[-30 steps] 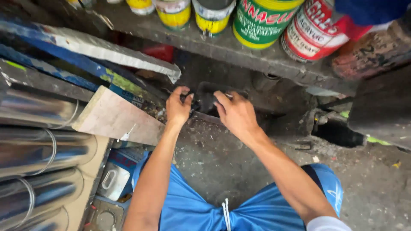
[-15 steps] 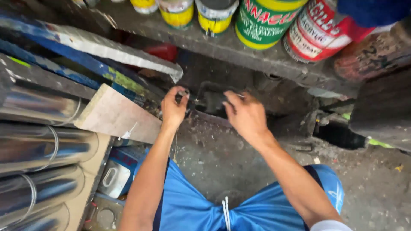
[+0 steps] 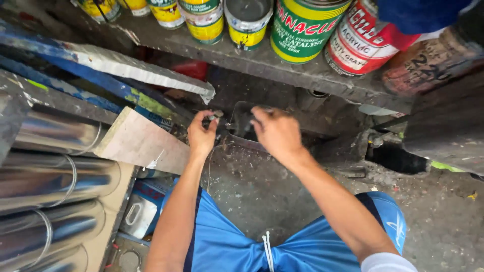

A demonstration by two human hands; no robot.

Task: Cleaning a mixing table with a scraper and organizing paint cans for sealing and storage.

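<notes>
Dark metal tray (image 3: 242,123) sits on the dusty concrete floor (image 3: 262,196), tucked under the edge of a grimy shelf (image 3: 302,75), and both hands reach into it.

Biggest around it are the shiny metal pipes (image 3: 45,176), stacked lengthwise along the person's left side. The shelf runs across the top of the view and carries a row of paint cans: a large green and yellow can (image 3: 302,27), a red and white can (image 3: 365,43) beside it, and smaller yellow cans (image 3: 204,17) further left. Long planks streaked with blue paint (image 3: 101,65) lean in from the left, and a pale wooden board (image 3: 141,143) lies just beside the tray. The person's blue shorts (image 3: 237,247) fill the bottom of the view, with a white plastic jug (image 3: 138,216) on the floor beside the left knee.

The right hand (image 3: 277,133) lies over the tray, knuckles up, fingers curled down inside it; I cannot tell whether they grip anything. The left hand (image 3: 201,133) is at the tray's left rim, thumb and fingertips pinched together on a small dark piece (image 3: 218,115), too small to tell what it is.
</notes>
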